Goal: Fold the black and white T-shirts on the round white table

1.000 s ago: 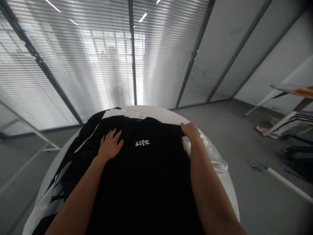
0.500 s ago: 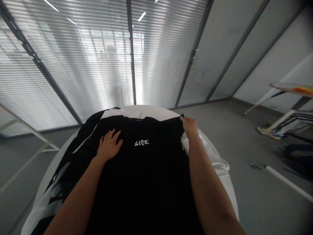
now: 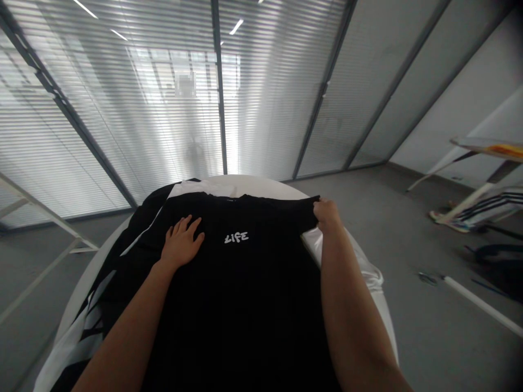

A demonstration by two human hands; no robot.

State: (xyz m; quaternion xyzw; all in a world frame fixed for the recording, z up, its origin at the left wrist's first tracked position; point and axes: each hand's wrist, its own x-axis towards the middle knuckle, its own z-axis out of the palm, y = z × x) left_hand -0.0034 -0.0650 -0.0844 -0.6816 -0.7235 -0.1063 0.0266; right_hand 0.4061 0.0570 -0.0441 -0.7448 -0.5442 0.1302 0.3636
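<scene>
A black T-shirt [image 3: 245, 288] with small white lettering on its chest lies spread over a white round-edged table [image 3: 261, 186]. On the shirt's upper left part my left hand [image 3: 182, 239] rests flat, fingers spread. My right hand [image 3: 327, 212] is closed on the end of the shirt's right sleeve and holds it stretched out sideways past the table's far right edge. White shiny cloth [image 3: 363, 267] shows from under the shirt on the right. Other black and white cloth [image 3: 98, 305] lies beneath it on the left.
Glass panels with blinds [image 3: 171, 109] stand beyond the table. A white metal frame [image 3: 44, 212] is at the left. To the right are another table [image 3: 486, 146], shoes [image 3: 453, 223] beneath it, and a white pole [image 3: 482, 305] above the grey floor.
My right hand has moved outward to the right, pulling the sleeve straighter and longer. My left hand has stayed in place on the shirt.
</scene>
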